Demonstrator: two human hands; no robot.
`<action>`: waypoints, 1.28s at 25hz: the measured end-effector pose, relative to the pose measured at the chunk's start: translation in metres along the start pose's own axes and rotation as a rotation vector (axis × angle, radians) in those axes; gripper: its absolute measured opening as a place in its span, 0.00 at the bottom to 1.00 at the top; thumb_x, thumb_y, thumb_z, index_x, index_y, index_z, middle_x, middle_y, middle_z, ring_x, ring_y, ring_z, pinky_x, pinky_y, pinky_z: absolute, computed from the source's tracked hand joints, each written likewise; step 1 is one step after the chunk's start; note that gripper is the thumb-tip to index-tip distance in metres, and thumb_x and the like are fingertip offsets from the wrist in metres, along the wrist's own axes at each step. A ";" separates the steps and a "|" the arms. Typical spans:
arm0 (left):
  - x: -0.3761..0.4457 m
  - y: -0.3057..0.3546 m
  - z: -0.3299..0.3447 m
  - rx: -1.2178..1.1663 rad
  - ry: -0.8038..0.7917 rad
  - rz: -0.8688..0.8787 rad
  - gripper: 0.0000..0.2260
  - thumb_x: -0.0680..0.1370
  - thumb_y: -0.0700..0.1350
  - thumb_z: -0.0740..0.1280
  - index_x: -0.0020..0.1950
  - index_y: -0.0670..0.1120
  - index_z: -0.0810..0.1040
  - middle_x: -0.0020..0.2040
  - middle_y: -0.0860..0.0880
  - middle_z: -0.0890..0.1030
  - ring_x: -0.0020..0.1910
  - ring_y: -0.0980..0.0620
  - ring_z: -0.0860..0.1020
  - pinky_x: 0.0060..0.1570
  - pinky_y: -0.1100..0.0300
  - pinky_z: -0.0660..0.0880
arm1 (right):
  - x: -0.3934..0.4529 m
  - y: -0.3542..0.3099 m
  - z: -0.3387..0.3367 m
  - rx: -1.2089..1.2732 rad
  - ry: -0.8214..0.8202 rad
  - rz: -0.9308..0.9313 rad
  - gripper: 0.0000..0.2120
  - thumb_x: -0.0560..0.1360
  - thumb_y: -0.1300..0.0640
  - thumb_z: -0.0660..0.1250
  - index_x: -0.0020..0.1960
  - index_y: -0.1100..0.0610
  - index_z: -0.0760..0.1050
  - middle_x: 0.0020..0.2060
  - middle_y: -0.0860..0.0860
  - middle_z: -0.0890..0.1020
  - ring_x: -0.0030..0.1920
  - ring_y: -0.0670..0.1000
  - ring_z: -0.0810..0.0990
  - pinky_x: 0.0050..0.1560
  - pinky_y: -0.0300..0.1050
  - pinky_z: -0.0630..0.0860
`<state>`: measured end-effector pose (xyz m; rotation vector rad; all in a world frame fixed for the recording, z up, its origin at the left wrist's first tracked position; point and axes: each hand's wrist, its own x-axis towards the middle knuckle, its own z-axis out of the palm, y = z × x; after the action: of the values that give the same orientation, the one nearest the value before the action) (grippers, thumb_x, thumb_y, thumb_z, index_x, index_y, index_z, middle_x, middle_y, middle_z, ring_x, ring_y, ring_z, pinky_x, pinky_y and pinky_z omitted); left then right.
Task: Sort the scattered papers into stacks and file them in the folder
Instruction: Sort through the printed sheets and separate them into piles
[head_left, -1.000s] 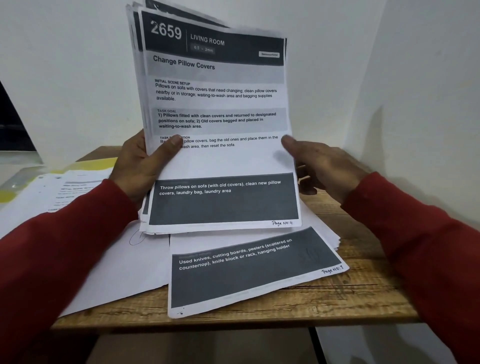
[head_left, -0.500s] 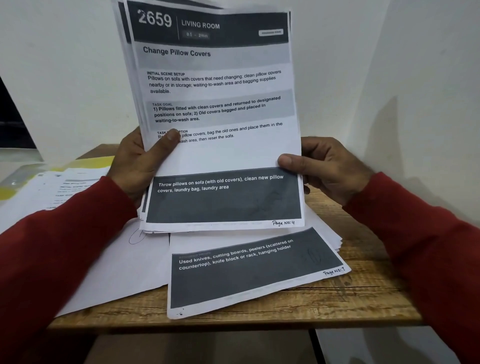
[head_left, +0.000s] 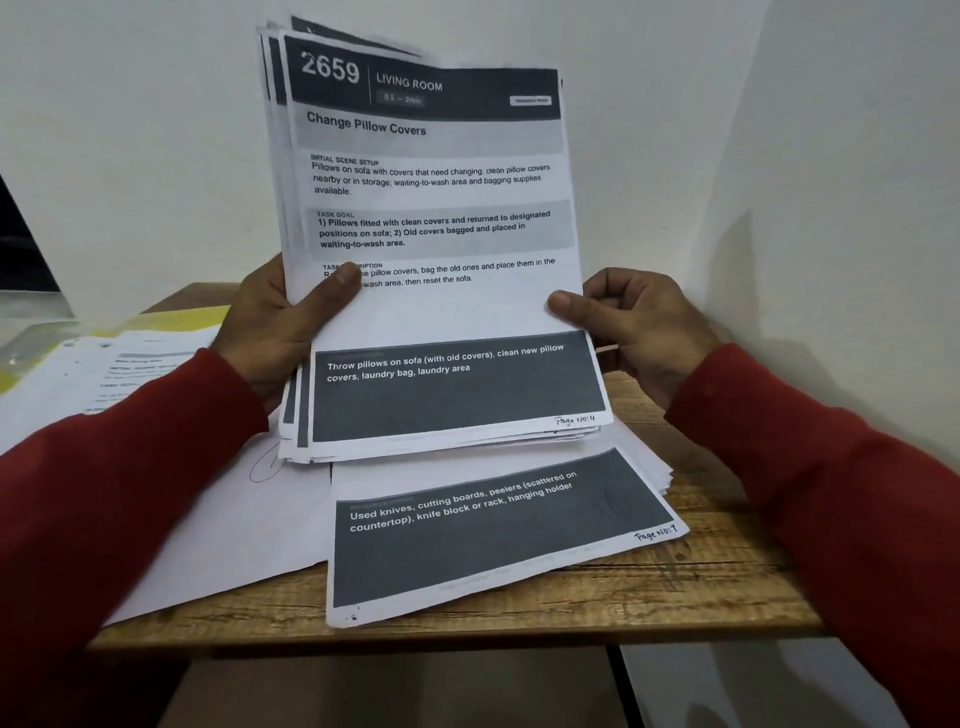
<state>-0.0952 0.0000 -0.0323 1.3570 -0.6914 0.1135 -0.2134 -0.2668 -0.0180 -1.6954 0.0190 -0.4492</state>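
Note:
I hold a stack of printed papers (head_left: 436, 312) upright above the table; its front sheet reads "Change Pillow Covers" and is marked page 4. My left hand (head_left: 275, 332) grips the stack's left edge, thumb across the text. My right hand (head_left: 639, 322) pinches the right edge with thumb on the front sheet. Beneath it, a loose sheet marked page 7 (head_left: 493, 540) lies on more papers on the table. At the far left a yellow folder (head_left: 176, 319) lies partly under other printed sheets (head_left: 104, 374).
The small wooden table (head_left: 675, 597) stands in a white wall corner, the right wall close to my right hand. A blank sheet with a pen circle (head_left: 218, 519) lies at the front left, overhanging the front edge of the table.
My right hand went from hovering open beside the stack to gripping its right edge. The stack first rose in the view, then came back down slightly.

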 end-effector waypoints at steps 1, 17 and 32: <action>0.000 0.000 0.000 -0.005 -0.005 -0.001 0.09 0.78 0.44 0.66 0.58 0.46 0.78 0.49 0.54 0.86 0.47 0.55 0.84 0.46 0.62 0.80 | 0.001 0.001 0.000 -0.014 0.023 0.008 0.12 0.74 0.57 0.73 0.37 0.56 0.72 0.30 0.52 0.78 0.29 0.50 0.77 0.31 0.43 0.74; 0.035 -0.011 -0.064 0.008 0.621 0.126 0.12 0.77 0.41 0.71 0.59 0.45 0.78 0.50 0.54 0.84 0.49 0.56 0.84 0.54 0.57 0.80 | 0.023 0.034 -0.041 -0.428 0.353 0.149 0.04 0.76 0.60 0.70 0.44 0.55 0.83 0.35 0.48 0.83 0.31 0.44 0.79 0.38 0.36 0.74; 0.007 -0.018 -0.008 0.074 -0.001 -0.011 0.10 0.79 0.44 0.69 0.59 0.47 0.79 0.56 0.47 0.85 0.55 0.47 0.83 0.55 0.52 0.80 | 0.007 0.009 -0.003 -0.078 0.064 0.014 0.23 0.69 0.36 0.71 0.47 0.56 0.79 0.35 0.49 0.79 0.30 0.50 0.73 0.30 0.46 0.68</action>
<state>-0.0786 0.0006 -0.0446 1.4320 -0.6867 0.1310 -0.2057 -0.2733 -0.0243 -1.7553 0.0965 -0.4978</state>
